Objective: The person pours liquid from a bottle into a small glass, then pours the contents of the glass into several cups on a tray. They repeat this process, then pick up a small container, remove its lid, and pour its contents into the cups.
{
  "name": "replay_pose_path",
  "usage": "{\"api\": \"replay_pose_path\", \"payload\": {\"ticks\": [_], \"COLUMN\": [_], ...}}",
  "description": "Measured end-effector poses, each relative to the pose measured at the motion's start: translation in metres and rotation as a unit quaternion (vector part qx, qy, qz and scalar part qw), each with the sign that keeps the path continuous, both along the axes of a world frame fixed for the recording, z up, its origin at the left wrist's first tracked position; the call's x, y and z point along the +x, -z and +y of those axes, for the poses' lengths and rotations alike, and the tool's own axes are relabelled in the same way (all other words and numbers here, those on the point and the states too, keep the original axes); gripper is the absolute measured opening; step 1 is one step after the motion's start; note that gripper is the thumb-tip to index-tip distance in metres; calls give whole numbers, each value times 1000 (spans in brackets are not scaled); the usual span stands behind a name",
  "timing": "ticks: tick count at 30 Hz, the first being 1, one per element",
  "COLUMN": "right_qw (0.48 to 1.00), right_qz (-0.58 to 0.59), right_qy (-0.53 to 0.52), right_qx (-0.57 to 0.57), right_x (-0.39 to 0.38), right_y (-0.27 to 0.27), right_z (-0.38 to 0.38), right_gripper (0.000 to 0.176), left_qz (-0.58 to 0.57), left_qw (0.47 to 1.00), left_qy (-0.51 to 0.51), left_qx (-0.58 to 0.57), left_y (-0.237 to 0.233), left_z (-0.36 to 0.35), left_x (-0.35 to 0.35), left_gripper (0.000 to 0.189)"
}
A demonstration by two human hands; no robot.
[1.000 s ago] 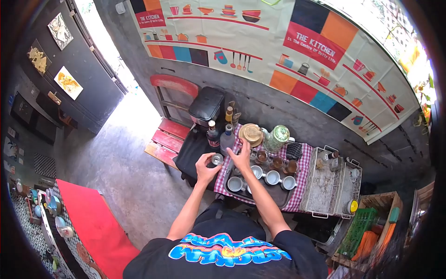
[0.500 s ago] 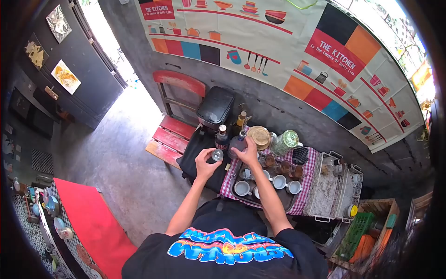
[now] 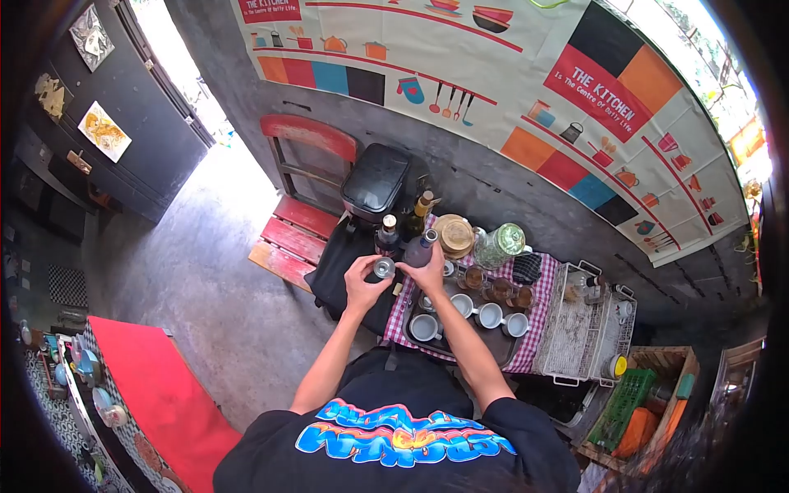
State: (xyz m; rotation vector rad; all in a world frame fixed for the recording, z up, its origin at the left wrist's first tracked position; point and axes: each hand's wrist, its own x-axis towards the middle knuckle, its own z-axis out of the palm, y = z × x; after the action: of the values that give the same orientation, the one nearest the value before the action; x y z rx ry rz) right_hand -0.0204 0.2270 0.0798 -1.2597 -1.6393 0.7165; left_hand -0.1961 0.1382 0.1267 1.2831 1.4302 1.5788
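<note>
A small clear glass [image 3: 384, 267] is pinched in the fingers of my left hand [image 3: 362, 279], its round opening facing up toward me. My right hand [image 3: 427, 273] is wrapped round a dark bottle [image 3: 422, 249] with a dark neck, just right of the glass. Close behind stands another dark bottle [image 3: 387, 236] with a pale cap, and beyond it a green bottle [image 3: 422, 210] with a yellowish top. To the right, a dark tray [image 3: 498, 341] carries several white mugs [image 3: 491, 315] and brown-tinted glass cups [image 3: 500, 290].
A green-lidded glass jug [image 3: 503, 244] and round wooden coasters [image 3: 454, 237] stand behind the tray on a checked cloth [image 3: 534, 333]. Wire dish racks [image 3: 571, 329] sit at the right. A black bin-like container [image 3: 376, 182] and red chair [image 3: 306, 222] are at the left.
My right hand has drawn slightly left and down with the bottle, closer to the glass. The left hand keeps its hold on the glass. The whole view has shifted slightly.
</note>
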Motion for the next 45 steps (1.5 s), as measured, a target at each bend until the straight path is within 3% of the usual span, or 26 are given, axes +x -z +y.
{"api": "replay_pose_path", "payload": {"ticks": [3, 10, 14, 17, 20, 23, 29, 32, 36, 45], "right_qw": [993, 992, 982, 969, 976, 987, 993, 984, 956, 932], "right_qz": [66, 70, 161, 214, 209, 156, -45, -146, -270, -354], "right_qy": [92, 96, 72, 74, 48, 39, 7, -57, -56, -65], "right_qx": [-21, -44, -75, -98, -35, 29, 109, 82, 96, 47], "right_x": [-17, -16, -11, -1, 19, 40, 107, 147, 188, 228], "right_y": [3, 27, 31, -20, -40, -115, -175, -177, -178, -192], "right_z": [-6, 1, 6, -9, -7, -21, -25, -25, -34, -57], "right_gripper": [94, 83, 73, 64, 66, 63, 70, 70, 72, 68], "left_qz": [4, -22, -10, 4, 8, 7, 22, 15, 36, 47], "left_qw": [1000, 999, 999, 999, 999, 998, 995, 991, 985, 974], "left_qy": [0, -24, -32, -36, -25, 4, 86, 114, 148, 210], "left_qx": [-4, -15, 0, 23, 40, 56, 54, 64, 79, 73], "left_y": [1, -1, -13, -21, -31, -44, -72, -85, -90, -78], "left_z": [-1, -7, -5, 2, 11, 19, 30, 35, 41, 39], "left_x": [-2, -8, -9, -7, -2, 9, 35, 48, 61, 96], "left_gripper": [49, 46, 47, 50, 52, 54, 54, 53, 52, 54]}}
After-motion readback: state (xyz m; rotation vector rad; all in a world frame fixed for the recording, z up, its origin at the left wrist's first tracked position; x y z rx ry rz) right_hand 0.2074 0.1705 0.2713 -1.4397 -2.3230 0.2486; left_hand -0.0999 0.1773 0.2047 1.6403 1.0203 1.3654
